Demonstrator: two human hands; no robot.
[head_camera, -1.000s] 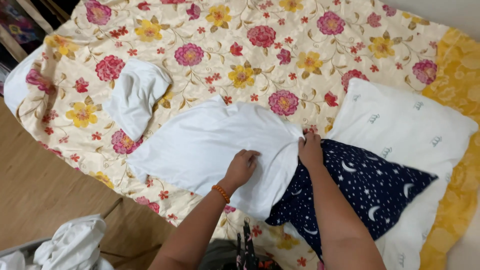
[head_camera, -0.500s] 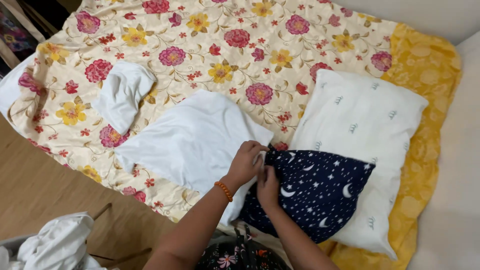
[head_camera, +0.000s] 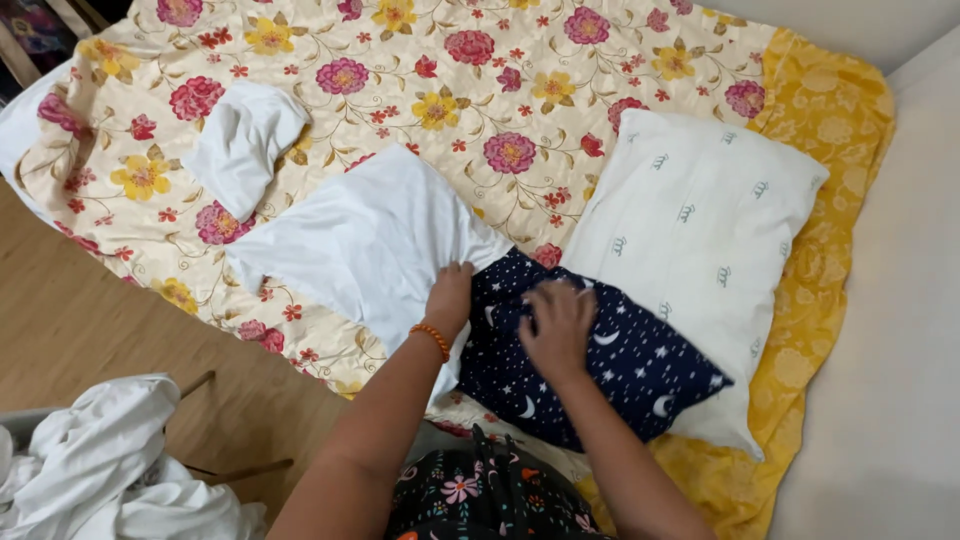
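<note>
A white folded garment (head_camera: 365, 240) lies on the floral bedspread (head_camera: 420, 90). My left hand (head_camera: 450, 296), with an orange bracelet at the wrist, presses flat on its right edge. Just to the right lies a dark blue cloth with moons and stars (head_camera: 620, 365). My right hand (head_camera: 557, 325) rests palm down on its upper left part, fingers spread. The two hands are close together but apart. The blue cloth partly overlaps a white pillow (head_camera: 700, 230).
A smaller white crumpled cloth (head_camera: 243, 142) lies at the upper left of the bed. A heap of white laundry (head_camera: 110, 470) sits at the lower left over the wooden floor (head_camera: 90, 330). A yellow sheet edge (head_camera: 830, 130) runs along the right.
The view has shifted. My right hand has moved off the white garment's edge onto the dark blue cloth. My left hand stays at the white garment's right edge.
</note>
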